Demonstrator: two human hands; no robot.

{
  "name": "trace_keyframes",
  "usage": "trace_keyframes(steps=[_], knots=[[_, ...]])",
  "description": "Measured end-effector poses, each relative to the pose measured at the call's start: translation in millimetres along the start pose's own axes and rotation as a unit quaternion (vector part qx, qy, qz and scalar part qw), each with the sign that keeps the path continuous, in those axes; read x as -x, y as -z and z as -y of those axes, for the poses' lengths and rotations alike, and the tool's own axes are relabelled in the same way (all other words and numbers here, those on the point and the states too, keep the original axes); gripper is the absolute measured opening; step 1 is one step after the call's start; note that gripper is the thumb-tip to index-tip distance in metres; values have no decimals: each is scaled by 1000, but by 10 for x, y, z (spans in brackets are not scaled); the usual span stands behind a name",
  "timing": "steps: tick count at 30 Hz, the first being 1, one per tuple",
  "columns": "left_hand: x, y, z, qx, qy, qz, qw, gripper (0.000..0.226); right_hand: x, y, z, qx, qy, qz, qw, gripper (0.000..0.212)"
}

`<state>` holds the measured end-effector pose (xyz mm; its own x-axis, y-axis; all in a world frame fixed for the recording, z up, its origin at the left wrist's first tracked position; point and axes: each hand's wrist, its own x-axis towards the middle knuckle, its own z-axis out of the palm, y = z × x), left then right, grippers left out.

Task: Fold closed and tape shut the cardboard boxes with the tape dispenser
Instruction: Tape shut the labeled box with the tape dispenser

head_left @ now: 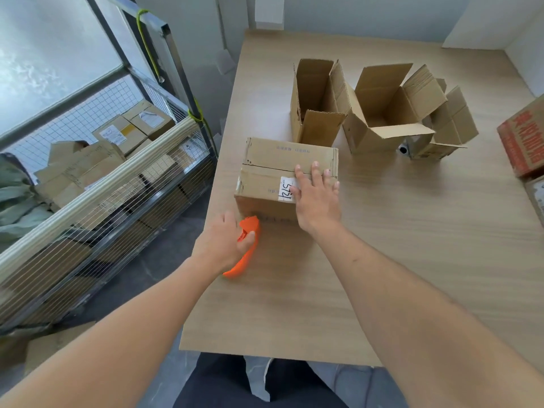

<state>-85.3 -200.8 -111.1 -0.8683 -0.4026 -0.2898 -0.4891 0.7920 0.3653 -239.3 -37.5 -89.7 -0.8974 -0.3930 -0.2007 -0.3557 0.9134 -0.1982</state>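
Note:
A closed cardboard box (273,169) with a white handwritten label sits near the left side of the wooden table (412,245). My right hand (316,195) lies flat on its top flaps, fingers straight across the centre seam. My left hand (225,245) grips the orange tape dispenser (248,245), which sits at the box's near lower edge. Behind the closed box stand two open boxes: a tall narrow one (316,104) and a wider one (388,113) with its flaps splayed out.
A third open box (450,125) stands behind the wide one, with a grey roll (404,148) at its foot. A red printed carton (524,136) sits at the table's right edge. A wire cage cart (97,178) full of cardboard stands to the left of the table.

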Motion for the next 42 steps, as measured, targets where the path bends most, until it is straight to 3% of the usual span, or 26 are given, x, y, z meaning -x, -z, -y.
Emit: trace_keyframes(steps=[5,12,19,23,30,37,42], knots=[[48,-350,193,-37,-14,116,992,55,-23,7,-6,-1,0,20,1000,54],[107,-516,246,-25,-2,126,992,83,-37,27,-36,-1,2,43,999,54],[341,-103,574,-18,-63,57,996,87,-67,55,-37,6,6,53,999,54],[426,227,672,-5,-82,23,996,101,-68,81,-28,6,8,64,998,54],[287,771,491,12,-190,-44,981,106,77,138,12,21,38,91,995,56],[-22,956,272,-32,-285,-49,957,102,321,160,113,11,58,99,993,57],[-276,973,67,-66,-341,-34,937,108,259,292,64,2,61,45,997,46]])
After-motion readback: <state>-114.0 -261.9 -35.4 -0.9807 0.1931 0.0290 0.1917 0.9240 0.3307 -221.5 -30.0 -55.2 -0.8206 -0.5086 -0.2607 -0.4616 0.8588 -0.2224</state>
